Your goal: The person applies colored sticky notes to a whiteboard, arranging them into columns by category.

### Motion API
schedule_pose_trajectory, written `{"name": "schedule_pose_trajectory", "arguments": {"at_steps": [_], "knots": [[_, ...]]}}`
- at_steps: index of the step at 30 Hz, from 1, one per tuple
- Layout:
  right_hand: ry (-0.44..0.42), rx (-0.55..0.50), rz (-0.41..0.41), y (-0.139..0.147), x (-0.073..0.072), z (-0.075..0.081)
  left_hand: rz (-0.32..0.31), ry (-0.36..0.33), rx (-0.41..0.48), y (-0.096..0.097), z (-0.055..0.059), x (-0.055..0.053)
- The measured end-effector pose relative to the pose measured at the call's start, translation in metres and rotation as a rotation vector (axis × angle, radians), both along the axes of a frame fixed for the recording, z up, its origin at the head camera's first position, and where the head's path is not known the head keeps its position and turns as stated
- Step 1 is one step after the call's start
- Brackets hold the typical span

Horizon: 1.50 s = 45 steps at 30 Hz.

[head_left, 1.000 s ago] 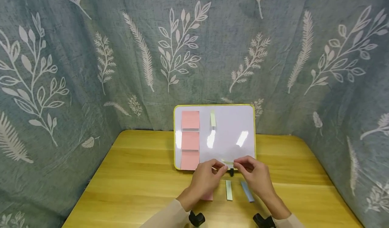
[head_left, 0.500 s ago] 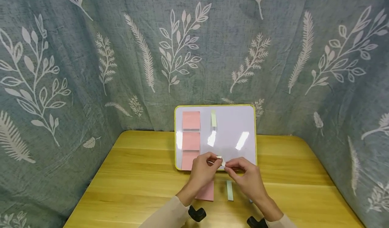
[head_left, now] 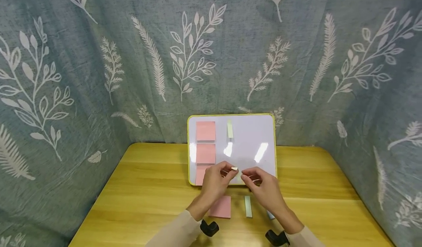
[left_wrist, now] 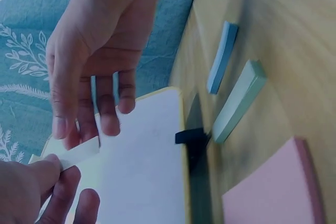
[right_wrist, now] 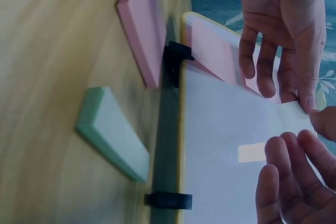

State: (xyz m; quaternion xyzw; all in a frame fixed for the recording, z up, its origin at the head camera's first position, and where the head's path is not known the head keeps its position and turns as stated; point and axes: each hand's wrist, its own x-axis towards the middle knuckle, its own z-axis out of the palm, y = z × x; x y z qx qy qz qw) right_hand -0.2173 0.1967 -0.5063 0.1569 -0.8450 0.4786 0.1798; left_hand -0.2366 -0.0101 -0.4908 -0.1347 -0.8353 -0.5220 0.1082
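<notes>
My left hand (head_left: 212, 183) pinches a narrow pale sticky-note strip (head_left: 234, 168) between thumb and fingers, in front of the lower part of a yellow-rimmed whiteboard (head_left: 254, 133). Close to its right, my right hand (head_left: 265, 186) has its thumb and fingertips near each other, with a small gap to the strip in the head view. In the left wrist view the strip (left_wrist: 81, 153) sticks out from the left thumb, just below the right fingertips. Three pink sticky notes (head_left: 206, 131) line the board's left side. A pale green strip (head_left: 229, 129) hangs at its upper middle.
On the wooden table (head_left: 148, 192) before the board lie a pink note pad (head_left: 221, 207), a green strip pad (head_left: 248, 206) and a blue strip pad (left_wrist: 223, 59), partly behind the right arm. Black feet (right_wrist: 170, 200) support the board's lower edge. A leaf-patterned curtain (head_left: 132, 56) surrounds the table.
Both hands held the strip between them earlier. The left hand has moved slightly left and up with it. The right hand has moved left and now sits apart from the strip.
</notes>
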Motion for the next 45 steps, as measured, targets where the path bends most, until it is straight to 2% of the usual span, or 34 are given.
{"name": "schedule_pose_trajectory", "arguments": {"at_steps": [5,13,20,26,32,36,41,45], "knots": [[-0.066,-0.035,0.031,-0.003,-0.005,0.001,-0.003,0.016,-0.021,-0.003,0.006,-0.006],[-0.116,-0.098,0.063,-0.009,-0.015,0.0,-0.003,0.031,-0.05,-0.005,0.013,-0.014],[-0.201,-0.149,0.042,-0.015,-0.021,0.005,0.019,0.067,-0.051,-0.01,0.017,-0.02],[-0.268,-0.239,-0.009,-0.021,-0.034,0.01,0.039,0.144,-0.059,-0.018,0.023,-0.028],[-0.288,-0.341,0.013,-0.027,-0.049,0.01,0.067,0.211,-0.092,-0.025,0.03,-0.035],[-0.283,-0.372,0.021,-0.028,-0.056,0.008,0.089,0.25,-0.13,-0.03,0.032,-0.041],[-0.333,-0.392,-0.014,-0.029,-0.061,0.006,0.124,0.304,-0.165,-0.035,0.034,-0.05],[-0.364,-0.395,-0.05,-0.031,-0.064,0.008,0.141,0.387,-0.188,-0.039,0.042,-0.059]]}}
